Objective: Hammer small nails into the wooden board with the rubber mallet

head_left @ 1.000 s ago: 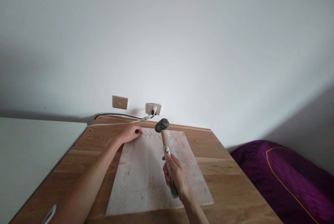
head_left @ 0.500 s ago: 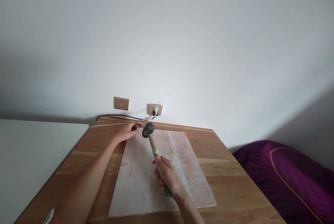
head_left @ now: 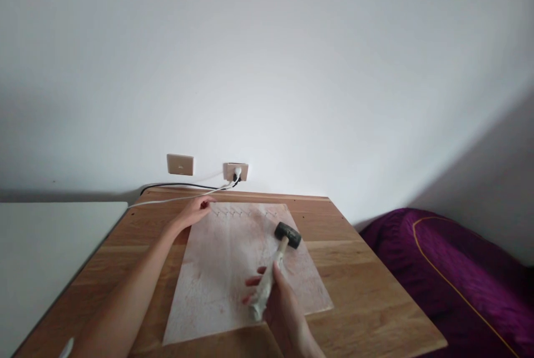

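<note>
My right hand (head_left: 278,301) grips the pale wooden handle of a hammer (head_left: 276,260) with a dark head, which lies low over the right side of a whitish board (head_left: 225,269) on the wooden table (head_left: 367,297). My left hand (head_left: 194,211) rests at the board's far left corner, fingers loosely extended, beside a row of small nails (head_left: 233,210) with zigzag thread along the far edge. I see nothing held in the left hand.
A white surface (head_left: 45,252) adjoins the table on the left. Two wall plates (head_left: 180,164) with a plugged-in white cable and black cable (head_left: 179,187) sit behind the table. A purple cushion (head_left: 450,280) lies at the right.
The hammer head has swung from the board's far edge near my left hand down and to the right. My right hand pulled back toward me. The left hand stayed put.
</note>
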Tool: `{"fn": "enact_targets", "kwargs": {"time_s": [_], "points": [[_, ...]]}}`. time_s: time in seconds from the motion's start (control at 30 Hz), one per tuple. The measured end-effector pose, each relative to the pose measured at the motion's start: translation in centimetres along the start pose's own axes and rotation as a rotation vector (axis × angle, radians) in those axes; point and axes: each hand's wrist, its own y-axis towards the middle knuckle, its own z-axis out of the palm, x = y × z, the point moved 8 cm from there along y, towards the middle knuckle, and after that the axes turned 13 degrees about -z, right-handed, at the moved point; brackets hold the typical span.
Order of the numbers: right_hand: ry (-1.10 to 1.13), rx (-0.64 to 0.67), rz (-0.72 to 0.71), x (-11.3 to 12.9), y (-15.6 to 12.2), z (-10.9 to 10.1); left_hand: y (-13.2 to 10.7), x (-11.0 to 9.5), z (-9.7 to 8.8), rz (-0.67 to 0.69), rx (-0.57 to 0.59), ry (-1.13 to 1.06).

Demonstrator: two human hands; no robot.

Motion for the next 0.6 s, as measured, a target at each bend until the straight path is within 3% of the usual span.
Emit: {"fn": "enact_targets", "kwargs": {"time_s": [0.1, 0.17, 0.23, 0.33, 0.43, 0.5, 0.6], "points": [[-0.044, 0.198, 0.11, -1.4, -1.0, 2.1, 0.1, 0.1, 0.0, 0.019, -0.005, 0.02], [-0.186, 0.25, 0.066, -1.9, -1.5, 1.6, 0.2, 0.1, 0.1, 0.03, 0.0, 0.034], [-0.4, 0.168, -0.105, -1.3, -1.7, -0.6, 0.0, -0.2, 0.3, 0.037, 0.007, 0.061], [-0.865, 0.027, -0.555, 2.0, -2.9, -4.1, -0.9, -0.6, 0.6, 0.037, -0.027, 0.137], [-1.278, 0.029, -0.897, 4.6, -4.8, -6.2, -3.1, -1.5, 0.6, 0.071, -0.09, 0.29], [-1.517, 0.074, -0.965, 5.1, -5.2, -7.5, -5.0, -1.7, 0.6, 0.08, -0.099, 0.432], [-1.679, 0.193, -0.921, 4.7, -5.0, -9.0, -7.9, -1.0, 0.2, -0.033, -0.112, 0.621]]}}
